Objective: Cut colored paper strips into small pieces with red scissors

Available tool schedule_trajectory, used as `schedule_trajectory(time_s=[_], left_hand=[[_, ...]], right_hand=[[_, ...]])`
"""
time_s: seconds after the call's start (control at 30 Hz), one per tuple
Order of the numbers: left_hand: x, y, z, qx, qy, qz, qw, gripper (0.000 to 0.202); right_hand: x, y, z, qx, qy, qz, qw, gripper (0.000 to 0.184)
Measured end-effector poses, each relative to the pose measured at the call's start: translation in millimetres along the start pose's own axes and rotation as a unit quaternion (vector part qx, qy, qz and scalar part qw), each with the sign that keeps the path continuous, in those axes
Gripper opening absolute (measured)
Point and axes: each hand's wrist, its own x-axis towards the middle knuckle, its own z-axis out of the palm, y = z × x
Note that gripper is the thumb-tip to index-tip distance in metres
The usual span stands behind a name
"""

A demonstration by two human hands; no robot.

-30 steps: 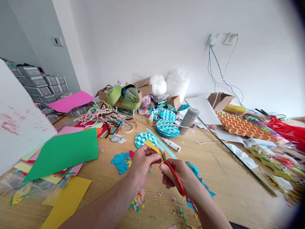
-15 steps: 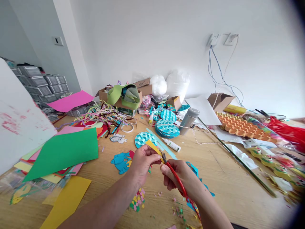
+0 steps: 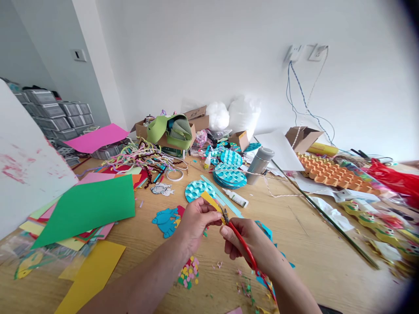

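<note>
Between thumb and fingers, my left hand pinches a narrow strip of yellow paper. My right hand is wrapped round red-handled scissors, whose blades meet the strip beside my left fingertips. Just left of my hands lie blue paper fish cutouts, with red and yellow pieces partly behind my wrist. Small round paper dots in pink, yellow and green are piled below my left wrist. Blue cut paper lies partly hidden behind my right hand.
Coloured sheets, a green one on top, cover the left side. Beyond my hands are a white glue bottle, blue patterned discs and a grey flask. A long green stick slants across the right.
Almost nothing differs. Both hands keep their places, with the scissor blades still at the yellow strip; the view has shifted very slightly.
</note>
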Motion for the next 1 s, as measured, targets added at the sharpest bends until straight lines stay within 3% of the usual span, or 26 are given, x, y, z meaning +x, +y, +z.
schedule_trajectory(time_s=[0.6,0.8,1.0], left_hand=[[-2,9,0.8,-0.016,0.032,-0.040,0.999,0.040],[-2,10,0.0,-0.010,0.016,-0.048,0.999,0.041],[-3,13,-1.0,0.002,0.000,-0.053,0.999,0.040]], right_hand=[[-3,-5,-1,-0.010,-0.007,0.026,1.000,0.050],[-1,-1,-3,-0.020,-0.011,-0.013,1.000,0.048],[-3,-2,-4,-0.008,-0.023,-0.006,1.000,0.048]])
